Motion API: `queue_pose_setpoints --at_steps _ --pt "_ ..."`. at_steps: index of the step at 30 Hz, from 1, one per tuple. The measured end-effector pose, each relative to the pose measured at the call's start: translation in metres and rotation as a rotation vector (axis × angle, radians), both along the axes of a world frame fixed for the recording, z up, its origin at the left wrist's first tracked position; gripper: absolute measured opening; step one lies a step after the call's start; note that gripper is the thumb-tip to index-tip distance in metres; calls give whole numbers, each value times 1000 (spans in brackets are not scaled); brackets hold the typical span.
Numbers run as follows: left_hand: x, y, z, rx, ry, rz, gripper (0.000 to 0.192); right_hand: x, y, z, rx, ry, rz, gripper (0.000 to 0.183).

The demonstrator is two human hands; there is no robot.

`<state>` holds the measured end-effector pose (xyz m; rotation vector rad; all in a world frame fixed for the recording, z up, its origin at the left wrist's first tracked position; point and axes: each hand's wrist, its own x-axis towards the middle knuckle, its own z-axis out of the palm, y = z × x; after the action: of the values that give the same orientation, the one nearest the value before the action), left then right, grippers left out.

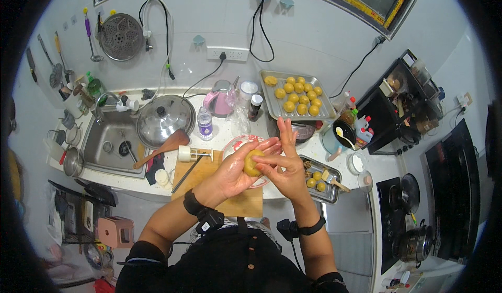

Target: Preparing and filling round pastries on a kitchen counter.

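Observation:
My left hand (pixel 235 171) cradles a yellow dough ball (pixel 253 163) in its palm and fingers. The thumb and index finger of my right hand (pixel 284 167) pinch the ball's right side, with the other fingers raised. Behind the hands is a bowl with a red pattern (pixel 239 139), largely hidden by them. Below them lies a wooden board (pixel 243 204) with a cream plunger mould (pixel 190 154) and a dark stick (pixel 188 173) on it. A metal tray (pixel 270 106) at the back holds many yellow dough balls. A smaller tray (pixel 333 197) to the right holds several balls and a brush (pixel 335 180).
On the left are a sink (pixel 111 132), a large domed lid (pixel 164 116) and a wooden spatula (pixel 164 148). A water bottle (pixel 204 124) and pink kettle (pixel 221 101) stand behind the board. To the right are a blue container (pixel 329 140), sauce bottles and a hob (pixel 386 230).

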<state>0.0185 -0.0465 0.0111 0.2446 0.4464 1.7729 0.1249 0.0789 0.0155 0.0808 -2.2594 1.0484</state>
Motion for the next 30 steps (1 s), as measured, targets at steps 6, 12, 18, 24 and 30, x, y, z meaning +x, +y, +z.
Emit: queue_pose_setpoints --at_steps 6,12,18,24,30 --pt "6 3 2 95 20 41 53 -1 -8 -12 -318 89 82 23" --pt "13 5 -5 112 127 152 52 -4 -9 -17 -264 135 63 56" --pt "25 8 0 122 653 422 60 -12 -33 -5 -113 174 -26 71" --pt "25 4 20 353 268 349 62 -14 -27 -10 -87 261 3 72" --pt "33 5 -16 114 400 154 54 -21 -30 9 88 240 -203 85"
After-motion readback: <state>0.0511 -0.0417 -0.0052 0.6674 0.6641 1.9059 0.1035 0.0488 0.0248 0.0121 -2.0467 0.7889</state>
